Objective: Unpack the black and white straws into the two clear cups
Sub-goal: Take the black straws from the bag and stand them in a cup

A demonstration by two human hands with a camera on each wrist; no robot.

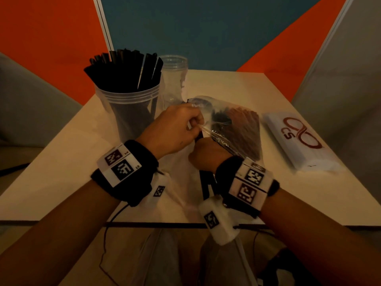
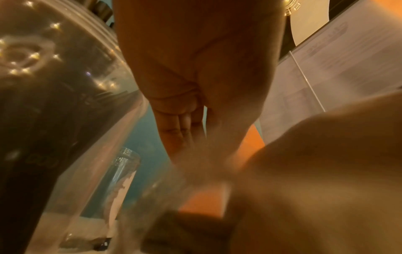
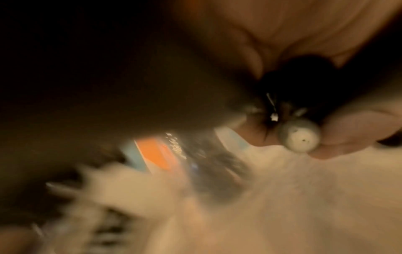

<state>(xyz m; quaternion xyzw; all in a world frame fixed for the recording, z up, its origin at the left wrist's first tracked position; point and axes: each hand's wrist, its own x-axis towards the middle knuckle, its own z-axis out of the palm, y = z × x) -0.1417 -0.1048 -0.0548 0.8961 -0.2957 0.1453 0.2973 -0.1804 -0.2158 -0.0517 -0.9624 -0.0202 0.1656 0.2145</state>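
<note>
A clear cup [image 1: 132, 104] packed with black straws [image 1: 125, 69] stands at the table's back left. Right beside it stands a second clear cup [image 1: 174, 79], which holds nothing. In front of them lies a clear plastic bag [image 1: 237, 124] of dark straws. My left hand [image 1: 195, 125] pinches the bag's film near its open end. Just below, my right hand [image 1: 203, 143] grips the same end of the bag. In the left wrist view the full cup [image 2: 54, 103] fills the left side and the empty cup [image 2: 124, 171] shows behind. The right wrist view is blurred.
A sealed white pack [image 1: 299, 141] with a red logo lies at the table's right side. The pale table [image 1: 61, 178] ends in a front edge just below my wrists. Orange and blue wall panels stand close behind the cups.
</note>
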